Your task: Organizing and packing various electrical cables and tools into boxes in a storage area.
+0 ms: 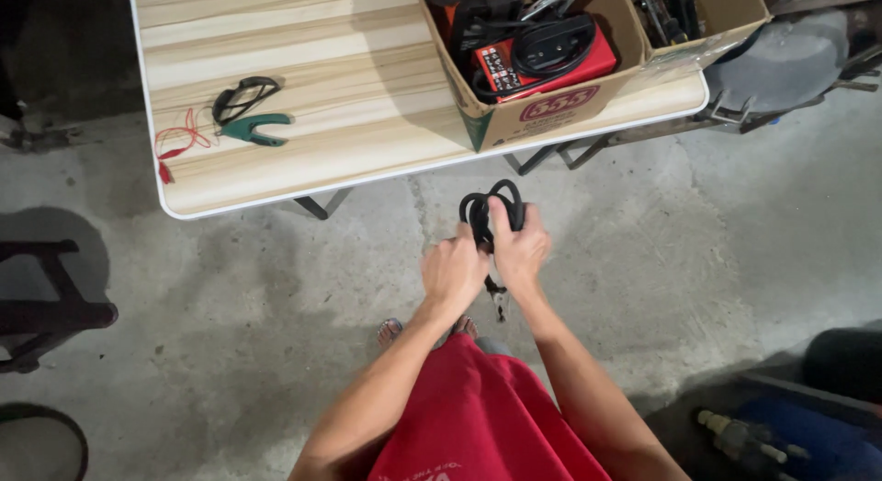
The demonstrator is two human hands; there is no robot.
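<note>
The coiled cable (491,213) is black. The tabletop (303,123) shows pale wood grain in cream and tan stripes, edged white. On it lie a green-handled tool (257,127), black glasses (241,97) and a thin red wire (179,139). The cardboard box (542,109) is brown, with a red-and-black device (542,54) inside. Shirt (482,417) — red; floor (276,288) — mottled grey concrete.

Matt black rubbery cable (481,208), wood-grain laminate table (303,123), rough grey concrete floor (661,251).
</note>
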